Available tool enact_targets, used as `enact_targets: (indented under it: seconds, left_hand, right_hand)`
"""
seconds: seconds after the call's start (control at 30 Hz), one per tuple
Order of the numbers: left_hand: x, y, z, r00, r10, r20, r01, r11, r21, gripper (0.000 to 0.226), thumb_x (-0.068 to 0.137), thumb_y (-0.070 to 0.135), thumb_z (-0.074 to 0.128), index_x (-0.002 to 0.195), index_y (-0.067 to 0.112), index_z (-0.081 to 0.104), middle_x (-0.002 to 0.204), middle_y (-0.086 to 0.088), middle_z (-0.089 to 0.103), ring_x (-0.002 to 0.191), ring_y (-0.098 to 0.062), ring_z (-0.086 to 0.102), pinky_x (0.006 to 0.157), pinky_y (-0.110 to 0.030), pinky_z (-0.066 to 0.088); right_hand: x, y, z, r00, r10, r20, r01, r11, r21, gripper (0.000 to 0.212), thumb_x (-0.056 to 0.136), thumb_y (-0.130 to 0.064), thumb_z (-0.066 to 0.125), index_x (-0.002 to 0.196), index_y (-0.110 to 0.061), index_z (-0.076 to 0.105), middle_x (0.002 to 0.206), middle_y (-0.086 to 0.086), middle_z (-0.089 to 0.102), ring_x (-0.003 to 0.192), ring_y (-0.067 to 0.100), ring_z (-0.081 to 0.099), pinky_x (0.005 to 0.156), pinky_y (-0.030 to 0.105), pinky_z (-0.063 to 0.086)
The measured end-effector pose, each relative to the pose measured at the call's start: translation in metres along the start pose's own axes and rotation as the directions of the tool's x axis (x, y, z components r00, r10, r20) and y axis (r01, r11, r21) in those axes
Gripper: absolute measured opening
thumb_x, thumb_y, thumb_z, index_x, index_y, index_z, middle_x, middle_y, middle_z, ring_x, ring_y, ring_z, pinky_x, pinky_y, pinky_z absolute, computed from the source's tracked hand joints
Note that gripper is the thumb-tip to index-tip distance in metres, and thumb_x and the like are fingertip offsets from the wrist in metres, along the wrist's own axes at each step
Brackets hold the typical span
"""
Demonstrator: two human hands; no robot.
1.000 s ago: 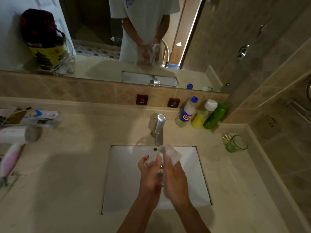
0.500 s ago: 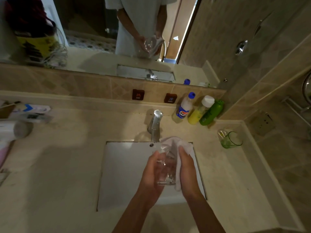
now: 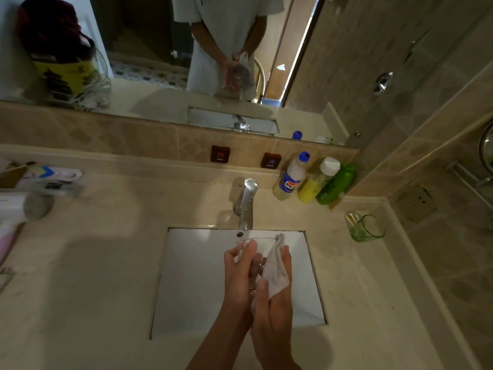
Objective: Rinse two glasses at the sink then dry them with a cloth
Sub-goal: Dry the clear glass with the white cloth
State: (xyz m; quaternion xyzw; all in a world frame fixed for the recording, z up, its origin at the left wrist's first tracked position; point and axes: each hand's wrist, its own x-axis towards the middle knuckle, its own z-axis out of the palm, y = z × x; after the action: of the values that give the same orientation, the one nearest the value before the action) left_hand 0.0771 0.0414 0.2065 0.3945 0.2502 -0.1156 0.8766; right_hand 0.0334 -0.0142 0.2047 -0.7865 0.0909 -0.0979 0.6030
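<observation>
Over the white sink point(image 3: 192, 284) my left hand point(image 3: 238, 273) grips a clear glass point(image 3: 257, 245), its rim pointing away from me toward the tap point(image 3: 246, 204). My right hand point(image 3: 272, 308) holds a white cloth point(image 3: 274, 271) pressed against the right side of the glass. A second, green-tinted glass point(image 3: 366, 227) lies on its side on the counter at the right, apart from both hands.
Three bottles point(image 3: 314, 180) stand behind the sink on the right, next to the tiled wall. A hair dryer point(image 3: 24, 206) and small boxes point(image 3: 50, 180) lie at the counter's left. A mirror point(image 3: 160, 62) runs along the back.
The glass has turned in my left hand so its rim now faces away. My right hand has shifted the cloth lower along the glass's right side.
</observation>
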Motion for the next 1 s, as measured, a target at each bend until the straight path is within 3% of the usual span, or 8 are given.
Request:
enact_targets:
  seconds: [0.13, 0.23, 0.33, 0.43, 0.53, 0.7, 0.83, 1.0]
  left_hand:
    - [0.001, 0.004, 0.001, 0.998, 0.031, 0.060, -0.031, 1.000, -0.004, 0.062, 0.086, 0.050, 0.073, 0.108, -0.006, 0.056, 0.094, -0.023, 0.062, 0.085, -0.031, 0.066, 0.073, -0.040, 0.057]
    - [-0.001, 0.010, -0.001, 0.982, -0.008, 0.187, 0.017, 0.999, -0.045, 0.043, 0.088, 0.041, 0.062, 0.112, 0.006, 0.064, 0.093, -0.019, 0.071, 0.076, -0.024, 0.072, 0.064, -0.034, 0.059]
    - [-0.005, 0.012, 0.001, 0.968, -0.069, 0.243, 0.071, 0.997, 0.001, 0.054, 0.086, 0.045, 0.058, 0.120, 0.004, 0.066, 0.108, -0.025, 0.073, 0.094, -0.031, 0.071, 0.082, -0.043, 0.057]
    - [-0.005, 0.001, 0.003, 0.985, -0.026, 0.170, 0.029, 0.999, -0.021, 0.079, 0.082, 0.052, 0.070, 0.144, 0.009, 0.048, 0.110, -0.018, 0.073, 0.094, -0.026, 0.073, 0.074, -0.036, 0.061]
    - [-0.002, -0.005, 0.001, 0.996, 0.034, 0.076, -0.027, 0.995, -0.091, 0.069, 0.077, 0.035, 0.071, 0.140, 0.028, 0.042, 0.115, -0.011, 0.074, 0.093, -0.023, 0.076, 0.071, -0.034, 0.062]
    - [0.000, 0.000, -0.004, 0.997, 0.074, 0.013, -0.074, 0.997, -0.001, 0.066, 0.074, 0.046, 0.069, 0.128, 0.012, 0.051, 0.104, -0.016, 0.069, 0.081, -0.019, 0.074, 0.061, -0.026, 0.058]
    - [-0.001, 0.001, -0.007, 0.994, 0.047, 0.097, -0.045, 0.999, -0.019, 0.064, 0.078, 0.046, 0.069, 0.116, -0.004, 0.056, 0.095, -0.024, 0.065, 0.081, -0.027, 0.069, 0.065, -0.033, 0.060]
    - [-0.002, 0.013, -0.005, 0.957, -0.017, 0.289, 0.034, 0.998, -0.055, 0.054, 0.088, 0.044, 0.065, 0.125, 0.005, 0.066, 0.111, -0.024, 0.069, 0.099, -0.032, 0.068, 0.078, -0.039, 0.058]
  right_hand:
    - [0.025, -0.013, -0.012, 0.978, 0.208, 0.018, -0.208, 0.978, 0.012, 0.069, 0.088, -0.076, 0.041, 0.140, -0.032, 0.051, 0.138, -0.002, 0.061, 0.128, 0.013, 0.058, 0.109, 0.042, 0.047]
    - [0.057, -0.032, -0.020, 0.930, 0.366, 0.034, -0.368, 0.925, 0.099, 0.051, 0.096, -0.065, 0.037, 0.102, -0.029, 0.072, 0.095, 0.005, 0.079, 0.088, 0.015, 0.077, 0.085, 0.040, 0.059]
    - [0.075, -0.044, -0.026, 0.897, 0.434, 0.077, -0.440, 0.892, 0.102, 0.045, 0.103, -0.050, 0.040, 0.102, -0.021, 0.073, 0.079, 0.004, 0.079, 0.073, 0.020, 0.077, 0.066, 0.036, 0.061]
    - [0.067, -0.041, -0.020, 0.911, 0.394, 0.118, -0.390, 0.919, -0.056, 0.044, 0.098, -0.060, 0.039, 0.109, -0.030, 0.069, 0.092, 0.000, 0.079, 0.079, 0.010, 0.075, 0.063, 0.029, 0.058]
    - [0.043, -0.028, -0.012, 0.981, 0.149, 0.128, -0.134, 0.984, -0.115, 0.045, 0.100, -0.054, 0.040, 0.143, -0.042, 0.046, 0.139, -0.019, 0.058, 0.119, -0.003, 0.060, 0.100, 0.022, 0.053]
    - [-0.002, -0.002, 0.000, 0.993, -0.067, 0.095, 0.070, 0.997, -0.026, 0.063, 0.103, -0.034, 0.045, 0.158, -0.022, 0.019, 0.163, -0.020, 0.025, 0.150, 0.002, 0.026, 0.118, 0.017, 0.030]
    - [0.009, -0.014, -0.012, 0.995, 0.068, 0.069, -0.068, 0.998, -0.005, 0.056, 0.100, -0.048, 0.044, 0.151, -0.025, 0.038, 0.147, -0.006, 0.053, 0.136, 0.013, 0.051, 0.106, 0.030, 0.046]
    - [0.061, -0.043, -0.028, 0.942, 0.328, 0.067, -0.331, 0.943, 0.028, 0.046, 0.100, -0.052, 0.040, 0.098, -0.023, 0.076, 0.088, 0.010, 0.078, 0.081, 0.024, 0.076, 0.079, 0.042, 0.059]
